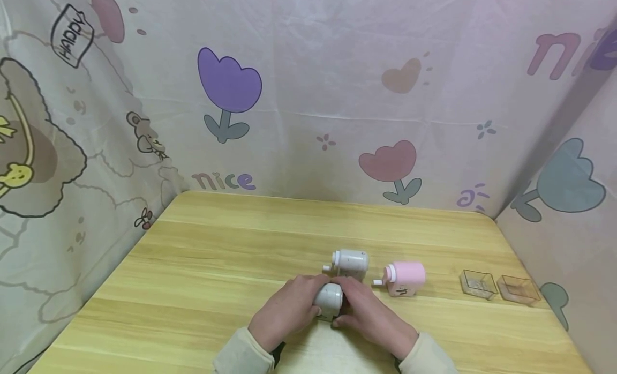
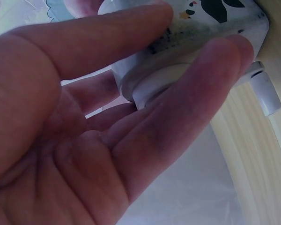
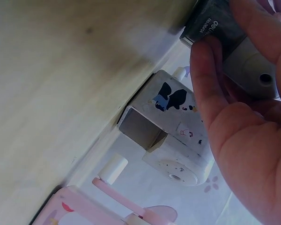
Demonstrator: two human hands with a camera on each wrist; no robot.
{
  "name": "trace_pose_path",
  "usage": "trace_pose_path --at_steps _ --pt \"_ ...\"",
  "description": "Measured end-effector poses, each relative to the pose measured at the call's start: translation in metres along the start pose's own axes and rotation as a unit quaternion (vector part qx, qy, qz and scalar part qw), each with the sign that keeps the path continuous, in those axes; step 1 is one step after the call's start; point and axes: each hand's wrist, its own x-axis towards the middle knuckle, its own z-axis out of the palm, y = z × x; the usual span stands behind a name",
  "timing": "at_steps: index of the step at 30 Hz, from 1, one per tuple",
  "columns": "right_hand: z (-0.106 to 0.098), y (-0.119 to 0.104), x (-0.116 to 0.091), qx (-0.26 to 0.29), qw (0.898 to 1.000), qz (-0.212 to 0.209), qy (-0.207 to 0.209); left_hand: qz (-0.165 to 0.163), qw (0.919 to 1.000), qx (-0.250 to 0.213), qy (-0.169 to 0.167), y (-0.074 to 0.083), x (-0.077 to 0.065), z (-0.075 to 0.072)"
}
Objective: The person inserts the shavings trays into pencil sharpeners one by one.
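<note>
Between my two hands, near the front of the table, is a whitish hand-crank pencil sharpener. My left hand grips it from the left; in the left wrist view, the fingers lie along its round front, beside the white crank handle. From the right, my right hand holds the other end. The right wrist view shows its fingers at a dark see-through drawer with "deli" lettering. Just behind stands a second whitish sharpener, whose drawer slot gapes open.
A pink crank sharpener stands right of the hands, its handle pointing left. Farther right, a clear drawer box and an orange-tinted one lie by the wooden table's right edge. Printed curtains enclose the table.
</note>
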Motion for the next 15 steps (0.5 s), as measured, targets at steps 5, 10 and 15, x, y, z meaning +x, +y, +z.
trace_pose_path --at_steps 5,10,15 --pt "0.0002 0.0002 0.0013 0.000 1.000 0.002 -0.003 -0.004 1.0000 0.003 -0.002 -0.0001 -0.0002 -0.0001" --pt "0.0014 0.0007 0.0021 -0.003 1.000 0.003 -0.002 -0.005 1.0000 0.004 0.000 -0.0002 -0.0005 -0.0002" --pt "0.0026 0.0014 0.0027 -0.001 1.000 0.006 -0.002 -0.005 1.0000 0.000 -0.001 -0.0004 -0.0007 0.0003"
